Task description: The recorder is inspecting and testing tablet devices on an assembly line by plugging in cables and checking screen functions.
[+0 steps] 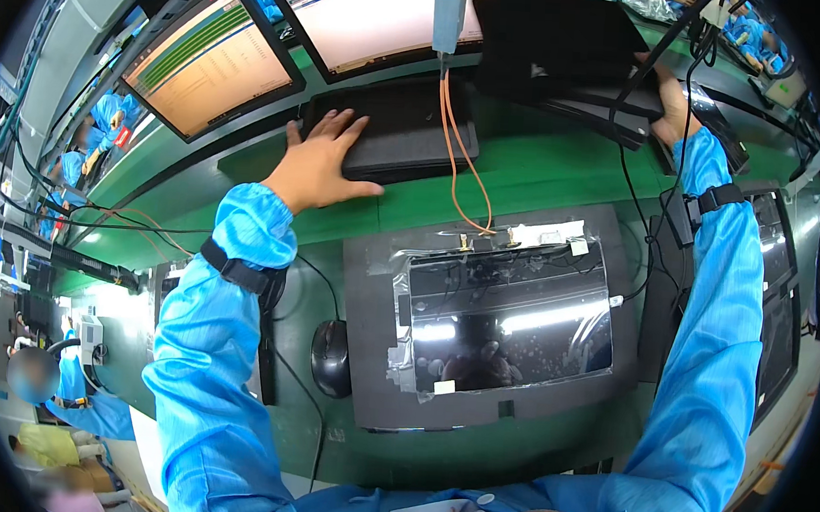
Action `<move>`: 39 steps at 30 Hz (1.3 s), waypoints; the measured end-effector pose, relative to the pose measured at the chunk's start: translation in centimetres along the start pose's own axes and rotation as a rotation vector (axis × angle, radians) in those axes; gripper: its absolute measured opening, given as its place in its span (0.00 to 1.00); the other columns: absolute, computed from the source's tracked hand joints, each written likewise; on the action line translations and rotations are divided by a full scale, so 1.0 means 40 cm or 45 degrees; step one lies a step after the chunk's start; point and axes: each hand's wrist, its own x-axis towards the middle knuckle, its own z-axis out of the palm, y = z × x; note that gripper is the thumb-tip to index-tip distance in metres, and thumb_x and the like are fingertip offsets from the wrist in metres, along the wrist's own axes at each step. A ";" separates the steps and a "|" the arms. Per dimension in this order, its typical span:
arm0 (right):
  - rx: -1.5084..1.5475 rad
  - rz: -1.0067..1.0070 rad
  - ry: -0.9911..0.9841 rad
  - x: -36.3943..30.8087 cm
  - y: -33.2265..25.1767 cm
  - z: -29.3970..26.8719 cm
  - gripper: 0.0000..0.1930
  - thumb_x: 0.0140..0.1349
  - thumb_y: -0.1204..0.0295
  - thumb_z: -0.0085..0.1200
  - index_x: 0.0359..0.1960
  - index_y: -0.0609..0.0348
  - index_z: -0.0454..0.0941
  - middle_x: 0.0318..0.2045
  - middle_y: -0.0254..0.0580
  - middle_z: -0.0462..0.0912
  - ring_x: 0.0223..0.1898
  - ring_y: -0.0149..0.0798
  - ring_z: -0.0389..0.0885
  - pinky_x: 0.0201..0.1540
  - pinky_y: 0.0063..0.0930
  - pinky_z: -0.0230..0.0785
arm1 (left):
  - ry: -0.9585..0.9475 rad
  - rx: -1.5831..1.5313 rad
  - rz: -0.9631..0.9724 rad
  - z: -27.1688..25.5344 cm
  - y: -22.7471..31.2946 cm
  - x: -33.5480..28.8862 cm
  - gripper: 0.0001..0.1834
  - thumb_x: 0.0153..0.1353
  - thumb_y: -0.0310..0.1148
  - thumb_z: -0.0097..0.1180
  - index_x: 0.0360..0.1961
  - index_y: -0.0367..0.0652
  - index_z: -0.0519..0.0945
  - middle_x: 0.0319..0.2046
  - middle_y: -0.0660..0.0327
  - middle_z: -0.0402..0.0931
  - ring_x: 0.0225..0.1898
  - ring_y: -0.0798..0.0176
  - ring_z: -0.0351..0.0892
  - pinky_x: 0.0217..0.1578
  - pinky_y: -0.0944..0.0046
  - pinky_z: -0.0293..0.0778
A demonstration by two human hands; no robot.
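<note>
My left hand (pixel 314 168) has its fingers spread, the fingertips resting on the left end of a flat black tray-like panel (pixel 408 134) on the green shelf. My right hand (pixel 671 108) is at the far right, closed round the right edge of a thin black panel (pixel 564 40). That panel is tilted over other dark flat pieces, and my fingers are partly hidden behind it. Nearer to me, a glossy display screen (pixel 518 324) lies in a dark grey fixture board (pixel 376 348), with clear tape and pale tabs along its edges.
Two monitors (pixel 217 61) stand at the back. A grey connector box (pixel 449 14) hangs with an orange cable (pixel 453 132) looping down to the fixture. A black mouse (pixel 331 359) sits left of the board. Black cables (pixel 651 233) dangle near my right arm. Other people work beyond.
</note>
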 end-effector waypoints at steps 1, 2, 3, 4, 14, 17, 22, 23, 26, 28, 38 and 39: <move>0.005 0.005 -0.014 0.003 0.003 -0.001 0.13 0.64 0.61 0.60 0.44 0.54 0.79 0.36 0.39 0.84 0.34 0.42 0.85 0.46 0.40 0.81 | -0.021 0.142 -0.024 0.004 -0.023 -0.025 0.53 0.58 0.63 0.61 0.76 0.47 0.56 0.73 0.42 0.54 0.77 0.43 0.45 0.69 0.24 0.42; -0.045 0.087 0.110 -0.003 0.007 -0.003 0.12 0.64 0.61 0.59 0.44 0.54 0.79 0.36 0.39 0.84 0.35 0.41 0.85 0.46 0.40 0.81 | 0.046 0.111 -0.065 0.011 -0.034 -0.045 0.48 0.61 0.59 0.61 0.75 0.46 0.58 0.73 0.41 0.55 0.76 0.41 0.48 0.71 0.32 0.48; -0.096 0.165 0.235 -0.009 0.008 -0.001 0.12 0.65 0.61 0.58 0.43 0.53 0.79 0.35 0.39 0.83 0.35 0.41 0.85 0.46 0.41 0.81 | 0.048 0.114 -0.070 0.024 -0.056 -0.058 0.48 0.61 0.59 0.61 0.75 0.46 0.58 0.73 0.41 0.55 0.76 0.41 0.48 0.71 0.32 0.48; -0.136 0.190 0.229 -0.007 0.021 0.002 0.12 0.65 0.60 0.58 0.43 0.52 0.79 0.34 0.38 0.83 0.34 0.42 0.84 0.45 0.41 0.81 | 0.111 0.037 -0.125 0.042 -0.081 -0.068 0.46 0.62 0.58 0.60 0.74 0.46 0.59 0.73 0.41 0.55 0.75 0.41 0.50 0.71 0.39 0.52; -0.915 0.192 0.229 -0.019 0.113 0.083 0.41 0.66 0.39 0.54 0.68 0.61 0.67 0.64 0.50 0.73 0.66 0.47 0.70 0.69 0.51 0.60 | 0.196 -0.188 -0.143 0.045 -0.181 -0.125 0.48 0.57 0.53 0.67 0.73 0.44 0.62 0.72 0.38 0.55 0.71 0.37 0.59 0.70 0.48 0.58; -1.245 0.119 0.291 -0.020 0.028 0.023 0.37 0.65 0.44 0.54 0.69 0.58 0.69 0.68 0.52 0.69 0.70 0.49 0.63 0.69 0.47 0.56 | 0.311 -0.110 -0.163 -0.002 -0.139 -0.199 0.45 0.57 0.47 0.69 0.71 0.41 0.65 0.72 0.44 0.59 0.71 0.39 0.59 0.70 0.47 0.56; -0.832 -0.316 0.888 -0.035 -0.092 -0.376 0.25 0.61 0.53 0.57 0.50 0.62 0.74 0.42 0.41 0.74 0.41 0.39 0.73 0.46 0.38 0.72 | 0.353 -0.496 0.082 -0.092 0.041 -0.302 0.26 0.58 0.31 0.68 0.58 0.37 0.77 0.64 0.46 0.71 0.65 0.44 0.72 0.64 0.51 0.67; -0.509 -0.235 1.015 -0.054 -0.100 -0.344 0.25 0.61 0.53 0.58 0.50 0.61 0.73 0.41 0.41 0.74 0.40 0.37 0.72 0.42 0.35 0.73 | 0.335 -0.523 0.121 -0.105 0.072 -0.333 0.24 0.58 0.29 0.67 0.56 0.36 0.79 0.61 0.46 0.75 0.63 0.44 0.74 0.63 0.51 0.68; -0.609 0.068 1.002 -0.132 -0.084 -0.174 0.15 0.65 0.68 0.41 0.41 0.56 0.82 0.37 0.43 0.84 0.39 0.42 0.83 0.37 0.44 0.84 | 0.247 -0.687 0.146 -0.122 0.150 -0.451 0.20 0.54 0.25 0.66 0.50 0.35 0.82 0.53 0.46 0.81 0.57 0.46 0.79 0.58 0.52 0.73; -0.608 0.421 1.110 -0.154 -0.109 -0.203 0.13 0.58 0.69 0.46 0.39 0.58 0.81 0.32 0.45 0.84 0.33 0.47 0.85 0.40 0.46 0.83 | 0.175 -0.974 0.121 -0.122 0.200 -0.528 0.19 0.54 0.25 0.64 0.49 0.35 0.82 0.50 0.48 0.83 0.55 0.47 0.80 0.56 0.53 0.74; -0.251 0.360 1.415 -0.118 -0.080 -0.233 0.18 0.60 0.61 0.55 0.49 0.55 0.76 0.48 0.43 0.77 0.49 0.44 0.76 0.44 0.44 0.76 | 0.531 -0.812 -0.076 0.092 0.359 -0.853 0.02 0.58 0.21 0.59 0.31 0.39 0.79 0.25 0.55 0.79 0.21 0.57 0.73 0.25 0.59 0.68; -0.223 0.359 1.434 -0.118 -0.073 -0.239 0.19 0.60 0.60 0.56 0.50 0.55 0.75 0.50 0.43 0.76 0.50 0.44 0.75 0.45 0.44 0.76 | 0.552 -0.819 -0.017 0.093 0.381 -0.868 0.04 0.57 0.20 0.60 0.31 0.42 0.79 0.26 0.56 0.78 0.18 0.57 0.69 0.22 0.58 0.65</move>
